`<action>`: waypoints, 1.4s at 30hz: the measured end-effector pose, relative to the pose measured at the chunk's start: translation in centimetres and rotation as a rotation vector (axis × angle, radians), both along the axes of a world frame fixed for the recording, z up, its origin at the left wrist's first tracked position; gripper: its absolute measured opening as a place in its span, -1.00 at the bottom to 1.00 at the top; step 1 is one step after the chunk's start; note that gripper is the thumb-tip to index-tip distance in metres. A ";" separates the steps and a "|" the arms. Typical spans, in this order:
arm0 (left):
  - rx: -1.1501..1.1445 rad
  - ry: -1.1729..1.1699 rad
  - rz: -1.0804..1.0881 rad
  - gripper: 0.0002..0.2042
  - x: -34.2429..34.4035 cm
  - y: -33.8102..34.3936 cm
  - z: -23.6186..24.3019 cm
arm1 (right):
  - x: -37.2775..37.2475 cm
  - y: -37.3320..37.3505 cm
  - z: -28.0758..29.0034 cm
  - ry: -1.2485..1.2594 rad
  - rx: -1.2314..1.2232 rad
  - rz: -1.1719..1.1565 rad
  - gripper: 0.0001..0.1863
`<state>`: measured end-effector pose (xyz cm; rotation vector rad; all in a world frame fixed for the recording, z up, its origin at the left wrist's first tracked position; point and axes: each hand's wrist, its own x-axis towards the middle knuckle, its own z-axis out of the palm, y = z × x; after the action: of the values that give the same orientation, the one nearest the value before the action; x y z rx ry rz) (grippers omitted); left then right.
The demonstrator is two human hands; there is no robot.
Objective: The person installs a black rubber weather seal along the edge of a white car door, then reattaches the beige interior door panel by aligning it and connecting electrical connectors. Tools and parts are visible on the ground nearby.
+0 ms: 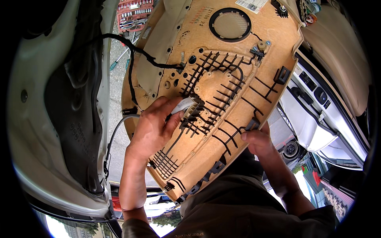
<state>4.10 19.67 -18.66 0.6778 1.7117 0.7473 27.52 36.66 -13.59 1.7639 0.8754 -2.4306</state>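
Note:
The back of a tan car door trim panel (216, 84), with black ribs and clips, leans across in front of me. My left hand (152, 123) is closed, thumb and fingers pinching a whitish plastic part (185, 105) at an opening among the ribs. Whether that part is seated in the panel I cannot tell. On the panel's near right edge, my right hand (258, 139) grips beside a black clip, its fingers partly hidden beneath. A black wiring harness (147, 56) runs from the door on the left to the panel. Farther up is a round speaker grille (230, 25).
On the left stands the bare car door (29, 135) with a black liner (73, 123); a grey cable (114, 137) bends off its edge. Beyond lie a red socket-set case (135, 15) and a screwdriver (114, 64). At right are a beige seat (331, 51) and white bodywork.

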 end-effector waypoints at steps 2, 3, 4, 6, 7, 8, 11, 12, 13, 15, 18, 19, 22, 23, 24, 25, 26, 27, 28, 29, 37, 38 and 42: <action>0.003 0.049 -0.020 -0.68 0.2 0.3 0.3 | 0.3 -0.3 -0.2 0.004 0.013 -0.006 -0.14; 0.003 0.073 -0.030 -0.68 0.3 0.5 0.4 | 0.4 -0.3 -0.3 0.007 0.019 -0.008 -0.15; -0.003 0.087 -0.050 -0.68 0.2 0.7 0.5 | 0.5 -0.3 -0.2 0.007 0.007 -0.003 -0.16; -0.013 0.121 -0.092 -0.69 -0.2 1.1 0.7 | 0.3 0.0 -0.1 0.013 -0.015 0.006 -0.16; -0.015 0.133 -0.102 -0.69 -0.2 1.2 0.8 | 0.0 -0.1 0.0 0.018 0.000 0.007 -0.16; -0.016 0.143 -0.113 -0.70 -0.1 1.2 0.8 | -0.4 -0.2 0.1 0.022 0.014 0.007 -0.16; -0.022 0.142 -0.101 -0.68 0.2 0.9 0.5 | -0.5 -0.1 0.1 0.039 0.015 0.034 -0.15; -0.025 0.137 -0.089 -0.67 0.5 0.6 0.3 | -0.4 0.0 0.1 0.046 0.006 0.049 -0.14; -0.024 0.128 -0.060 -0.66 0.9 0.3 0.1 | -0.5 -0.1 0.1 0.044 0.017 0.036 -0.14; -0.017 0.109 -0.004 -0.65 1.7 -0.5 -0.5 | -0.9 -0.3 0.1 0.038 0.042 0.008 -0.14; 0.016 0.158 0.028 -0.67 2.4 -0.6 -0.6 | -0.6 0.0 0.1 0.058 0.018 0.063 -0.12; 0.021 0.165 0.026 -0.68 2.3 -0.4 -0.4 | -0.6 0.0 0.2 0.056 0.020 0.061 -0.12; 0.026 0.194 0.033 -0.71 2.2 0.2 -0.3 | -0.8 0.0 0.1 0.055 0.027 0.059 -0.11; 0.026 0.219 0.042 -0.71 2.5 0.4 -0.1 | -0.9 0.1 0.1 0.066 0.036 0.059 -0.11; 0.026 0.244 0.052 -0.72 2.6 0.5 0.0 | -1.0 0.1 0.1 0.077 0.044 0.059 -0.11; 0.008 0.201 0.055 -0.72 2.4 0.6 0.1 | -1.1 0.1 0.1 0.068 0.049 0.058 -0.11; -0.011 0.157 0.057 -0.72 2.1 0.7 0.1 | -1.1 0.0 0.2 0.058 0.051 0.057 -0.11; -0.031 0.113 0.060 -0.72 1.8 0.8 0.1 | -1.1 0.0 0.2 0.048 0.054 0.057 -0.11; 0.002 0.126 0.064 -0.71 2.0 0.6 -0.4 | -1.0 0.0 0.3 0.037 0.044 0.066 -0.11; 0.005 0.084 0.114 -0.71 2.6 0.0 -0.9 | -1.0 0.1 0.3 0.026 0.034 0.076 -0.10; -0.010 -0.145 0.251 -0.64 4.0 -1.8 -2.3 | -0.7 0.1 0.0 0.032 0.044 0.085 -0.12; 0.031 -0.121 0.225 -0.63 4.0 -2.1 -2.4 | -0.6 0.0 0.0 0.028 0.048 0.084 -0.12; 0.034 -0.189 0.189 -0.58 3.8 -2.1 -2.5 | -1.2 -0.2 0.2 -0.001 0.082 0.069 -0.15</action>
<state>7.91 17.53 -21.20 0.4565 1.6064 0.9439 26.33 36.50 -13.35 1.7287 1.0326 -2.3840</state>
